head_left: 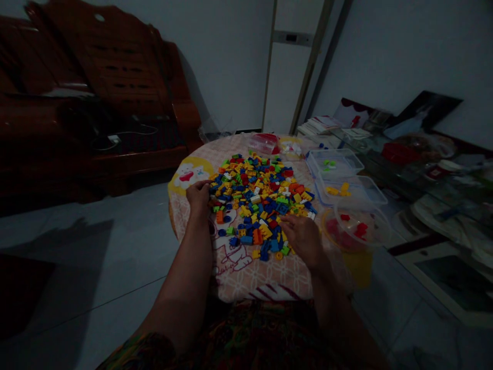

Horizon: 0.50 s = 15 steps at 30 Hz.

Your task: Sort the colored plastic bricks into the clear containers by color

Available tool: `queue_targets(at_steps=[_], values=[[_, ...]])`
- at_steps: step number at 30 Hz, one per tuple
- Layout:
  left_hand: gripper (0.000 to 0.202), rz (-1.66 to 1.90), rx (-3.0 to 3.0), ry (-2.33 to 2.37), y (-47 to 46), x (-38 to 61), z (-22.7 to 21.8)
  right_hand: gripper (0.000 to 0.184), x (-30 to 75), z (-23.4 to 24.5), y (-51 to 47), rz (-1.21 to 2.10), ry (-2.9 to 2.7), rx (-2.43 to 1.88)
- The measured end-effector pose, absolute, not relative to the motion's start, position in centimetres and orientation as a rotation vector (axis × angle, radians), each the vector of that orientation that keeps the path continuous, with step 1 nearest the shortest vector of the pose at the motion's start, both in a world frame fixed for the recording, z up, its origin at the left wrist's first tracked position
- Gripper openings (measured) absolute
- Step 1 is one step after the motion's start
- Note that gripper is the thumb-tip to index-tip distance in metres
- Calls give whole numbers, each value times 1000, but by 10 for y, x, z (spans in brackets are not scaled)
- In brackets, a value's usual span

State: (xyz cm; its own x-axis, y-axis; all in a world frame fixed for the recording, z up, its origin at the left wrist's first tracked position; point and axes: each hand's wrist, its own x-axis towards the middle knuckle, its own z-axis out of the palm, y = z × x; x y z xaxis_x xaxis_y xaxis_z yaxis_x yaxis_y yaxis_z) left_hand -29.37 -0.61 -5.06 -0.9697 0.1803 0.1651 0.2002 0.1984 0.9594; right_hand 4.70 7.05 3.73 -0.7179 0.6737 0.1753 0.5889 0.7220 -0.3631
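Note:
A broad heap of toy building bricks (254,192) in yellow, blue, red, orange, green and white is spread over a round table (234,285) with a patterned cloth. At the heap's left edge is my left hand (198,196), its fingers curled together against the bricks; anything in them is too small to make out. My right hand (304,237) reaches into the heap's right front side, thumb and fingertips pinched close among yellow and red bricks. Whether a brick is between those fingertips is unclear in the dim light. An orange brick (257,237) lies at the near side of the heap.
Along the table's right side stand clear plastic boxes: one with green pieces (329,164), one with yellow pieces (339,190), and a round tub (379,234) with red pieces. A clear plastic container (264,144) lies at the back. A wooden bench (115,77) stands left, a cluttered glass table (408,159) right.

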Motion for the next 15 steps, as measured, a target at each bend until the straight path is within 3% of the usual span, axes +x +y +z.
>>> queue_targets(at_steps=[7,15], values=[[35,-2070,-300,-2396,-8,-291,-46,29,28,14,55,151,-2852,-1098],[32,-2104,-302,-2344,-8,-287,-44,22,27,17,56,313,-2794,-1076]])
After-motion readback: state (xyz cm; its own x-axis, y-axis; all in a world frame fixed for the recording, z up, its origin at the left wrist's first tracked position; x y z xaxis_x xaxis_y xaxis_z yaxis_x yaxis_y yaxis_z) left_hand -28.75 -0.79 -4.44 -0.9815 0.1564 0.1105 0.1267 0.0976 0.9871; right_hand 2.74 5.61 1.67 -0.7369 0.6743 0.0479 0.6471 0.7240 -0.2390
